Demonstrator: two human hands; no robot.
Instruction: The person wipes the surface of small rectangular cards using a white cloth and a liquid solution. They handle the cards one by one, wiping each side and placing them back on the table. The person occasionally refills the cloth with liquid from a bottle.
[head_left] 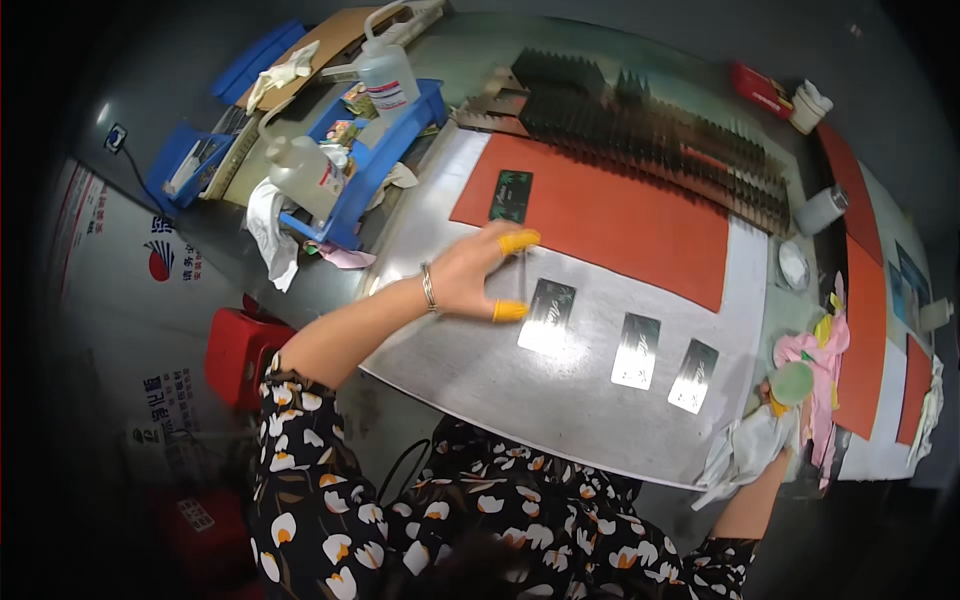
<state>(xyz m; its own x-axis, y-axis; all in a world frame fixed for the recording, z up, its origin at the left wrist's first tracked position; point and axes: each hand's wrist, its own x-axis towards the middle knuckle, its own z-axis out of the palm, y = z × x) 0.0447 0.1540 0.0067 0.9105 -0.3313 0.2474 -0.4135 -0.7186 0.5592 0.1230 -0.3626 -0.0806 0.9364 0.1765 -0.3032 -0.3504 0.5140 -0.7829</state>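
Observation:
My left hand (470, 272) reaches over the metal plate (450, 370), yellow cots on thumb and a finger. A thin line between the two tips looks like a card (520, 272) gripped by its ends, seen edge-on. Three dark and silver cards (547, 315) lie below and to the right, two of them glinting. Beyond my fingers a dark card with a leaf pattern (511, 196) rests on the orange mat (620, 215). At the right edge of the plate my right hand (777, 402), mostly hidden, grips a white cloth (748, 450) beside a round pale green thing (792, 382).
Dark serrated rows (650, 140) stand along the mat's far side. At left, a blue tray (375, 170) holds squeeze bottles (388, 82). A pink cloth (822, 350), a small round dish (793, 265) and a white bottle (822, 210) are on the right.

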